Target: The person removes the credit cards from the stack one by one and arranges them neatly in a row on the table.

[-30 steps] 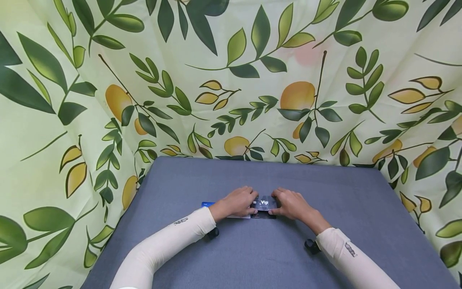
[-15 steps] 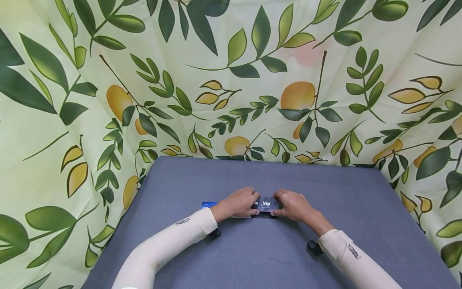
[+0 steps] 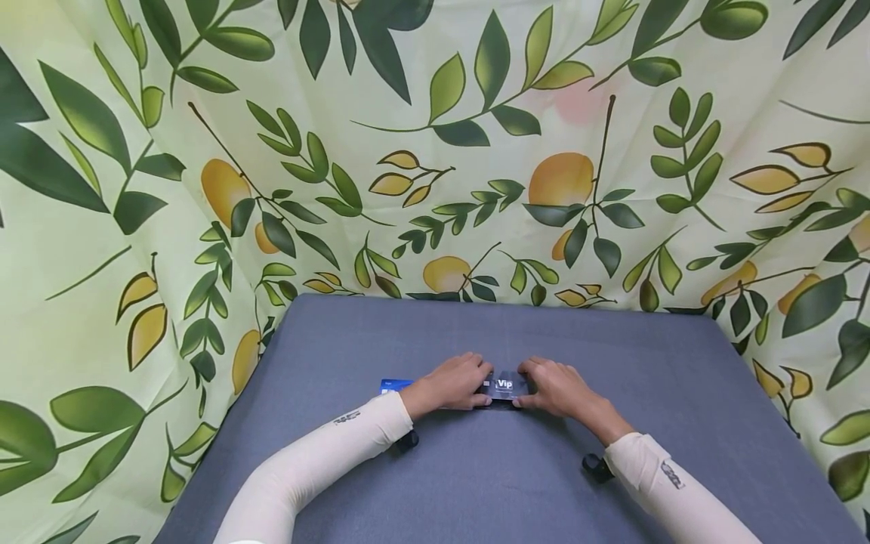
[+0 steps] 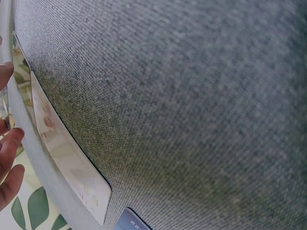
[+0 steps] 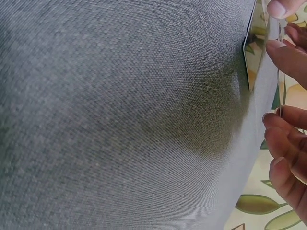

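A dark card marked "Vip" [image 3: 504, 384] is held up off the table between two hands in the head view. My left hand [image 3: 454, 384] pinches its left end between thumb and fingers. At the other end my right hand [image 3: 557, 389] grips it the same way. Seen edge-on in the right wrist view, the held card [image 5: 281, 86] stands apart from the cloth. A darker card [image 3: 504, 405] lies beneath it, mostly covered. To the left, a blue card [image 3: 396, 384] shows partly behind my left wrist. In the left wrist view, a glossy pale-looking card [image 4: 67, 153] lies on the cloth.
A grey cloth-covered table [image 3: 408, 483] stretches around the hands. Behind it hangs a leaf-and-fruit patterned curtain [image 3: 435, 174]. Black wrist cameras sit under both wrists, one below the right wrist [image 3: 596, 467]. A bluish card corner [image 4: 129, 221] shows at the left wrist view's bottom.
Both hands have shifted slightly right, carrying the Vip card with them. Less of the darker card beneath it shows now. The blue card has stayed in place.
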`<state>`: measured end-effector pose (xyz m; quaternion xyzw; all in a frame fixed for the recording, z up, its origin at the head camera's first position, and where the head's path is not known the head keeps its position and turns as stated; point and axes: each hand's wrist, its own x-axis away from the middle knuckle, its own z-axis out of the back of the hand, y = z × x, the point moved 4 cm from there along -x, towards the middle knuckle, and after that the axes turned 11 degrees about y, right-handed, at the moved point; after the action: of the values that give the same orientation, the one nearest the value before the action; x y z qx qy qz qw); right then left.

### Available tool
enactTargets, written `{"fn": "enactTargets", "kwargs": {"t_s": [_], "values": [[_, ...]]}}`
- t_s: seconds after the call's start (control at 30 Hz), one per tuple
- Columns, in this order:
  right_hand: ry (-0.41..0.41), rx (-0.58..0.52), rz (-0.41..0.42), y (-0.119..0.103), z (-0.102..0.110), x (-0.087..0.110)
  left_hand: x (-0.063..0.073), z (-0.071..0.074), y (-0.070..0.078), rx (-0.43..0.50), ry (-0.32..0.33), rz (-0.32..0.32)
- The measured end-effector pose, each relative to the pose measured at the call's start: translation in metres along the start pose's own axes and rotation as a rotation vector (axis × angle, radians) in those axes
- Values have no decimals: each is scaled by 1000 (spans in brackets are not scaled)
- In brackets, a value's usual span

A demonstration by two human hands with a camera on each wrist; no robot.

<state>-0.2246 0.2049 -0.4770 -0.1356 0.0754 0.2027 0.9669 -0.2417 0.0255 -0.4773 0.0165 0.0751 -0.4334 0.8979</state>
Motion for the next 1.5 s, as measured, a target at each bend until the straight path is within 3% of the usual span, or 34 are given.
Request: {"fn": "enactTargets", "kwargs": {"t_s": [0.4, 1.5], "values": [[-2, -17, 5, 4, 2, 3, -5, -6, 1, 20, -7, 1], [-7, -21, -8, 19, 5, 9, -13, -5, 12, 6, -3, -11]]}}
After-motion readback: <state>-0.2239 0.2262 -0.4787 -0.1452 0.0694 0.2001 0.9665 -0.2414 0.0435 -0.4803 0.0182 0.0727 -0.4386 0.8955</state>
